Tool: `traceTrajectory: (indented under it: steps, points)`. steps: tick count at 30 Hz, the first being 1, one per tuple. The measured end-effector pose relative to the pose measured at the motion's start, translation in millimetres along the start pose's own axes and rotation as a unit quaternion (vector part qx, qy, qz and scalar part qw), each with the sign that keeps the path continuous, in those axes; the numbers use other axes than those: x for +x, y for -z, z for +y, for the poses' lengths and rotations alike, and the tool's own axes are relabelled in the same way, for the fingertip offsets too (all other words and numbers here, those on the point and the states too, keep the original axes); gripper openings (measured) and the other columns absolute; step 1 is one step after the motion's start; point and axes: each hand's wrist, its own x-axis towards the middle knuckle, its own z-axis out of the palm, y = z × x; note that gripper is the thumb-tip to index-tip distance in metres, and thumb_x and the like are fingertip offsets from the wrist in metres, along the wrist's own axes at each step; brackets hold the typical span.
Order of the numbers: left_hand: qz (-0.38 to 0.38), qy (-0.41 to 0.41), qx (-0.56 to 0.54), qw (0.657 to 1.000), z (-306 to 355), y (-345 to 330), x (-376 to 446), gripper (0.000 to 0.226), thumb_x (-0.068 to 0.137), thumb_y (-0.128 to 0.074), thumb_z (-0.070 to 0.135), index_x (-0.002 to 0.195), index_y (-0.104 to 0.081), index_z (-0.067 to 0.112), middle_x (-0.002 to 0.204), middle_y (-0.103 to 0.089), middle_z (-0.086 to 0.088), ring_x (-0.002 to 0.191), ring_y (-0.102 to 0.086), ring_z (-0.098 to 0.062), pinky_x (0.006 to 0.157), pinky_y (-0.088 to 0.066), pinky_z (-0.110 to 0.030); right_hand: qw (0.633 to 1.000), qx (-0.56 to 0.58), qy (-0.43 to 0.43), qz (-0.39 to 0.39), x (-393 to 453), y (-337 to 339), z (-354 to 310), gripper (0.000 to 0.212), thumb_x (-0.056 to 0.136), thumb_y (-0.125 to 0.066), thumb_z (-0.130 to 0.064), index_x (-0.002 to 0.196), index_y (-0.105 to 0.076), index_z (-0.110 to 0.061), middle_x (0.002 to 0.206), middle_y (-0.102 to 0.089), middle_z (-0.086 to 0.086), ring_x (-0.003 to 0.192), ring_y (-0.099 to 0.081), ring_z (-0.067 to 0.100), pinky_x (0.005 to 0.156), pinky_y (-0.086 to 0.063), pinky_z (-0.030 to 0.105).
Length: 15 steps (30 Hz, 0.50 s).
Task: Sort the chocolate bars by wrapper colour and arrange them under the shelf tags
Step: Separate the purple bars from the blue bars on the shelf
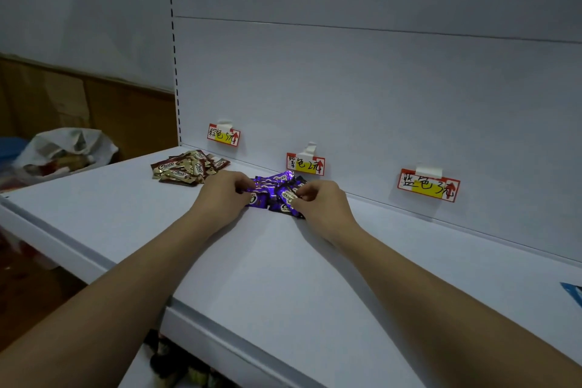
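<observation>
Fingers [242, 187] seemingly hidden among purple bars [274, 181].

Two bare, sleeveless forearms, ringless fingers

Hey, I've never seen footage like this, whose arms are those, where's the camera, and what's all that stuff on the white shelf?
There is no machine here. A camera worn on a person's head looks down along their bare arms. The left hand and right hand both grip purple chocolate bars piled on a white shelf, below the middle tag. A brown and gold pile lies below the left tag. No bars lie under the right tag. A blue wrapper peeks in at the right edge.
</observation>
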Motion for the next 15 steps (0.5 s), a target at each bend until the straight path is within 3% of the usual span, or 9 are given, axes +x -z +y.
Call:
traceTrajectory:
  steps: [5,11,15]
  points:
    - [0.016,-0.002,0.050,0.999,-1.0,-0.7,-1.8,0.037,0.088,-0.067,0.025,0.125,-0.063,0.023,0.130,-0.060,-0.006,0.124,-0.046,-0.024,0.094,-0.044,-0.038,0.998,-0.053,0.023,0.024,-4.1,-1.6,-0.7,0.014,0.087,-0.067,-0.020,0.098,-0.072,-0.012,0.101,-0.067,0.004,0.093,-0.061,0.018,0.076,-0.047,0.029]
    - [0.019,-0.033,0.084,0.996,11.7,4.1,-17.2,0.037,0.089,-0.062,0.026,0.125,-0.064,0.022,0.125,-0.062,-0.007,0.116,-0.051,-0.023,0.091,-0.048,-0.040,0.996,-0.083,0.032,-0.005,-14.2,18.6,-5.8,0.017,0.091,-0.059,-0.019,0.101,-0.069,-0.010,0.105,-0.067,0.006,0.100,-0.059,0.022,0.085,-0.048,0.034]
    - [0.012,-0.045,0.145,0.988,45.0,-0.2,-32.4,0.035,0.093,-0.054,0.039,0.126,-0.062,0.031,0.123,-0.061,-0.002,0.115,-0.050,-0.024,0.093,-0.045,-0.041,0.992,-0.112,0.042,-0.039,-32.1,49.2,-3.7,0.021,0.093,-0.057,-0.027,0.106,-0.068,-0.015,0.106,-0.067,0.003,0.100,-0.059,0.019,0.083,-0.046,0.031]
